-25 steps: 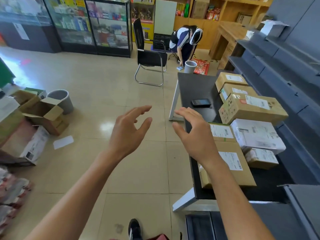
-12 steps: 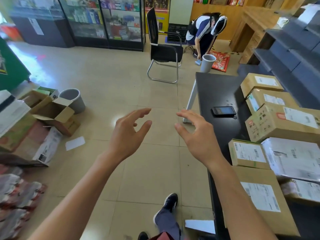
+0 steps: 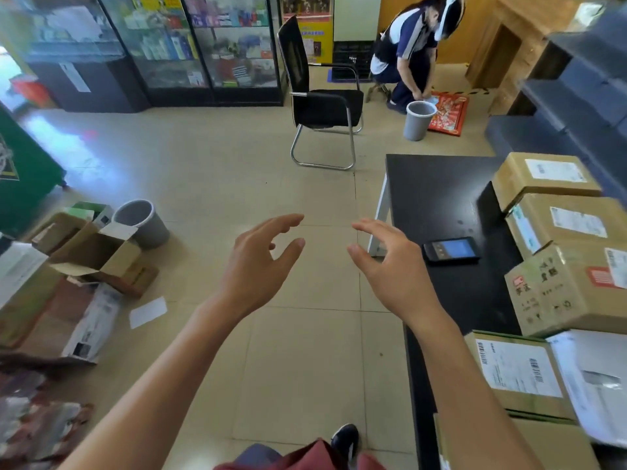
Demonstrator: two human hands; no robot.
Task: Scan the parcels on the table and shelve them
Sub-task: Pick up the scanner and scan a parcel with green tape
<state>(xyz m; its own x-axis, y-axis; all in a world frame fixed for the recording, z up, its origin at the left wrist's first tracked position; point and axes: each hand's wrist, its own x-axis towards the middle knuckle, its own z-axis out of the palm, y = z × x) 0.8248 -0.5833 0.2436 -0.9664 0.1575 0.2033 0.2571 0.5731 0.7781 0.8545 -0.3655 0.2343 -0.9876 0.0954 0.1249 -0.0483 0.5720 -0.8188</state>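
view's swung left since a moment ago, so the parcels (image 3: 546, 179) now crowd 3 o'clock on the black table (image 3: 437, 184). left hand (image 3: 261, 266) and right hand (image 3: 390, 269) float spread and empty, scanner (image 3: 451, 250) just right of them.

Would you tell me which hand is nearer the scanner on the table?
Right. The right hand hovers open at the table's edge, just left of the scanner; the left hand is farther left, over the floor.
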